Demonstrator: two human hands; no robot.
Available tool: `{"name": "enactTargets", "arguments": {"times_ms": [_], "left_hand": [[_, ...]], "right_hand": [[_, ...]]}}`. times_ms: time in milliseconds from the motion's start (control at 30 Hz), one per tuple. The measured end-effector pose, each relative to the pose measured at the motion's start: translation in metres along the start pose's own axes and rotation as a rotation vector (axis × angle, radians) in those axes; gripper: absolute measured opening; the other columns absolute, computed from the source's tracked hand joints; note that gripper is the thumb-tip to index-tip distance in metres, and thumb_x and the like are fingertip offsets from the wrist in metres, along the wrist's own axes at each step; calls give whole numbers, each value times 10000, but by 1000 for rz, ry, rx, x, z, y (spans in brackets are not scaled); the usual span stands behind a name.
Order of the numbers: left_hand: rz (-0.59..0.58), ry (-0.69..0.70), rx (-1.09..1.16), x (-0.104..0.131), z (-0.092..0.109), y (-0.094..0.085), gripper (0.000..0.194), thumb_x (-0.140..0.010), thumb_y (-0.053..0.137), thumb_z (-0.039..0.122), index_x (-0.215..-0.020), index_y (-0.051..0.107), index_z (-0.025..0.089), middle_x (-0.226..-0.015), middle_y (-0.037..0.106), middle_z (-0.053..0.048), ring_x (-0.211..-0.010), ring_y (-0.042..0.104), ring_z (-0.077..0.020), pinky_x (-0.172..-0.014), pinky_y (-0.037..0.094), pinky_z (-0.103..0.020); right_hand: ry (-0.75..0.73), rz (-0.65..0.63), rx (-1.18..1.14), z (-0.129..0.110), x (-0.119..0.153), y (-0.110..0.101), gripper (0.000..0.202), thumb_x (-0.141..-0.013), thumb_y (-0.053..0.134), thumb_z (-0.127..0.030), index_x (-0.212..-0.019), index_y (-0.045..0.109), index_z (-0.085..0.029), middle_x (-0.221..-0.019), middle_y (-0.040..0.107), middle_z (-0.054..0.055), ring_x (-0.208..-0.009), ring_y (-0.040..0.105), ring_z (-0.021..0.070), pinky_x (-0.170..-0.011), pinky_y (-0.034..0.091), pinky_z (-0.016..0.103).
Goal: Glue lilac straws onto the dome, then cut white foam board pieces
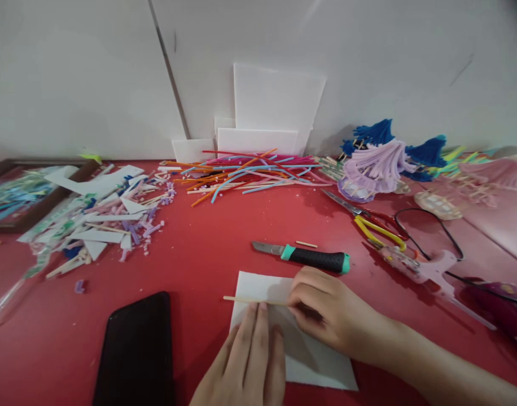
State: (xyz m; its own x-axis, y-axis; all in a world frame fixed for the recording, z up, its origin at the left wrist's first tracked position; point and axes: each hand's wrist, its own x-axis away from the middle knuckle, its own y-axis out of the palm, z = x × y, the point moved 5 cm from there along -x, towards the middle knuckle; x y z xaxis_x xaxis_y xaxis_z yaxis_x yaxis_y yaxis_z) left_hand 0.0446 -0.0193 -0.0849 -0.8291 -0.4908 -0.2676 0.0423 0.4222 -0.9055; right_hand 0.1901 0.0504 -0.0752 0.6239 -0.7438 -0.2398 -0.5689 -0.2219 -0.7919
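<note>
A thin wooden stick [237,299] lies across the upper part of a white foam-board sheet [262,285], its left end past the sheet's edge. My left hand [248,361] rests flat on the sheet, fingers stretched out, with two fingertips touching the stick's near side. At the stick's right end, my right hand [330,310] is closed in a pinch on it; the tip itself is hidden by the fingers. Just beyond the sheet lies a utility knife [313,258] with a black and teal handle and its blade out. A short stick piece [306,244] sits behind the knife.
A black phone [135,349] lies at the near left. Paper scraps and cuttings [110,220] heap behind it. Coloured pipe cleaners [250,175] lie along the wall under white boards [277,101]. Yellow-handled scissors [377,232], a glue gun [428,270] and umbrella-like crafts [377,166] are at right.
</note>
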Motion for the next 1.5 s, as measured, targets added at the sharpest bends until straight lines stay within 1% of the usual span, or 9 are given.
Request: {"name": "enactTargets", "arguments": {"times_ms": [133, 167, 333, 533, 700, 800, 1000, 1200, 1500], "left_hand": [[50, -127, 69, -2, -2, 0, 374, -960, 279, 243, -1160, 553, 86, -1194, 638, -177, -1127, 593, -308, -874, 532, -342], [52, -134, 74, -2, -1, 1, 376, -962, 276, 249, -1158, 554, 87, -1194, 638, -177, -1128, 592, -308, -875, 533, -345], [18, -17, 15, -2, 2, 1, 332, -904, 383, 164, -1170, 555, 66, -1188, 637, -195, -1100, 609, -315, -834, 554, -324], [33, -37, 8, -2, -1, 2, 317, -856, 445, 89, -1147, 570, 74, -1160, 653, -191, -1071, 623, -330, -805, 566, -327], [22, -46, 22, -3, -2, 2, 320, -862, 443, 103, -1156, 565, 73, -1182, 639, -201, -1085, 609, -346, -796, 572, -339], [4, -11, 4, -3, -1, 4, 329, -866, 433, 107, -1169, 559, 76, -1187, 638, -196, -1084, 614, -333, -800, 569, -327], [14, -31, -5, -2, -2, 4, 330, -866, 427, 110, -1168, 557, 81, -1188, 640, -186, -1094, 611, -323, -821, 564, -332], [5, 10, -16, -3, -1, 2, 331, -868, 429, 152, -1165, 552, 73, -1168, 649, -189, -1074, 620, -331, -804, 573, -335], [20, 1, 7, -3, -2, 0, 349, -926, 351, 221, -1164, 551, 64, -1177, 637, -214, -1081, 614, -341, -792, 570, -345]], "right_hand": [[11, -8, -3, -1, 0, -1, 162, -861, 461, -69, -768, 553, -165, -756, 581, 50, -722, 499, 165, -630, 429, 275], [11, -11, -2, -1, 0, 0, 163, -864, 460, -73, -769, 552, -168, -757, 582, 49, -720, 499, 164, -629, 430, 276], [-4, -9, -1, 0, 1, 1, 161, -860, 458, -62, -778, 543, -172, -768, 581, 50, -728, 501, 169, -640, 426, 284], [-9, -6, -9, 1, 0, 1, 155, -868, 467, -64, -788, 549, -169, -775, 580, 50, -737, 503, 169, -655, 423, 282], [-13, -15, -1, 1, -1, 1, 156, -866, 468, -62, -789, 557, -165, -786, 588, 54, -737, 497, 171, -655, 424, 284], [-24, -12, 15, 0, -1, 0, 154, -875, 468, -70, -787, 553, -163, -785, 585, 57, -738, 495, 173, -658, 426, 287], [-12, -23, 18, 0, -1, 0, 149, -878, 473, -72, -797, 554, -168, -797, 585, 56, -748, 501, 174, -664, 428, 288], [-4, -26, 10, 1, -1, 0, 147, -877, 470, -78, -805, 568, -161, -804, 593, 56, -751, 500, 170, -667, 426, 287], [-5, -37, 16, 0, 0, 0, 140, -876, 484, -72, -799, 564, -159, -805, 587, 54, -756, 502, 172, -673, 424, 287]]}}
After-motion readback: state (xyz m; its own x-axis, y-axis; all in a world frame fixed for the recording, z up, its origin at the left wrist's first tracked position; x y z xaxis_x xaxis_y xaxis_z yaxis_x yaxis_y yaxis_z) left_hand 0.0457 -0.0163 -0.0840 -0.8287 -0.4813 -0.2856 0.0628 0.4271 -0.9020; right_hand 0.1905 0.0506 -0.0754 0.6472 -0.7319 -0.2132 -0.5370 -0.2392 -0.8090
